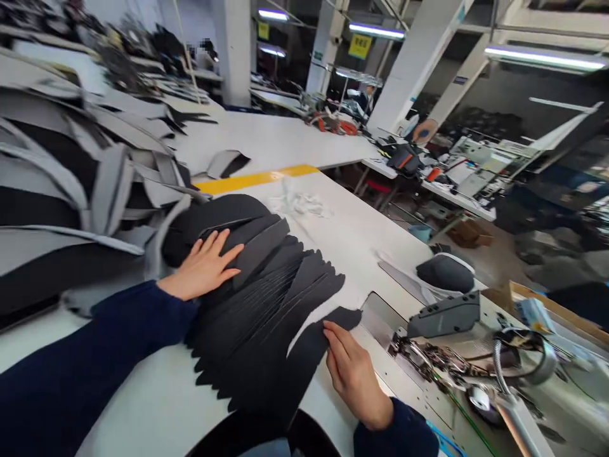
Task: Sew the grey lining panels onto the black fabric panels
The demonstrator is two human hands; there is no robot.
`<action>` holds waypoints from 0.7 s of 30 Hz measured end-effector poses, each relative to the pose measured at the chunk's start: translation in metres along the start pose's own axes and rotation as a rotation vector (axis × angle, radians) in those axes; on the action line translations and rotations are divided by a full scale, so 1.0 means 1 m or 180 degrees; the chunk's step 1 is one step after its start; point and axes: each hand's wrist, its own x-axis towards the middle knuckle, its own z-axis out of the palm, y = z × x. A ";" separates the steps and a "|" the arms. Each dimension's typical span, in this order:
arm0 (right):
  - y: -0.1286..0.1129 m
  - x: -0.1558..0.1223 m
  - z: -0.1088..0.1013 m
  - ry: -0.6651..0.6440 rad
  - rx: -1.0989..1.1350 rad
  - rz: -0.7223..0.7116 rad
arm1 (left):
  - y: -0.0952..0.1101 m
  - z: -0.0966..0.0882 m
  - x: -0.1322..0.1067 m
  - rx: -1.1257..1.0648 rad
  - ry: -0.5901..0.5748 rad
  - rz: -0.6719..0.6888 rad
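A fanned stack of dark grey fabric pieces point(257, 298) lies across the white table in front of me. My left hand point(204, 263) rests on the upper left of the stack, fingers spread and palm down. At the stack's right side, my right hand point(349, 365) pinches the edge of one curved fabric piece point(311, 346) between thumb and fingers. This piece sits a little apart from the others, with a strip of white table showing between. To the right of that hand is a sewing machine point(445, 314).
Grey and black cut pieces point(109, 184) are heaped at the left. A yellow strip point(257, 180) crosses the table point(361, 222), with white threads point(304, 203) near it. A dark padded piece point(446, 273) lies behind the machine. A curved black object point(214, 441) fills the bottom edge.
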 end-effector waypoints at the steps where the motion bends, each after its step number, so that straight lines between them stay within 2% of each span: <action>1: -0.005 -0.009 0.006 -0.0041 -0.0016 -0.0028 | -0.001 -0.012 -0.003 -0.0038 -0.0085 -0.0004; 3: -0.013 -0.025 0.024 -0.0133 -0.0120 -0.0132 | -0.005 -0.038 -0.007 -0.0139 -0.0131 0.0023; 5: -0.018 -0.029 0.045 -0.0251 -0.0204 -0.0139 | -0.013 -0.064 0.000 -0.0239 -0.0120 -0.0050; 8: -0.020 -0.016 0.068 -0.0461 -0.0104 -0.0017 | -0.027 -0.086 0.034 -0.0231 -0.0215 -0.0396; 10: -0.020 -0.005 0.074 -0.0533 -0.0070 0.0006 | -0.035 -0.083 0.063 -0.0148 -0.0269 -0.0445; 12: -0.020 -0.003 0.073 -0.0551 -0.0186 -0.0041 | -0.042 -0.068 0.087 -0.0115 -0.0338 -0.0382; 14: -0.021 -0.013 0.066 -0.0558 -0.0393 -0.0043 | -0.046 -0.052 0.102 -0.0101 -0.0410 -0.0375; 17: -0.023 -0.041 0.049 -0.0598 -0.0612 0.0043 | -0.050 -0.038 0.105 -0.0081 -0.0408 -0.0421; 19: -0.024 -0.056 0.035 -0.0651 -0.0607 0.0085 | -0.053 -0.041 0.099 -0.0102 -0.0330 -0.0383; 21: -0.022 -0.064 0.025 -0.0726 -0.0518 0.0094 | -0.056 -0.051 0.090 -0.0140 -0.0159 -0.0303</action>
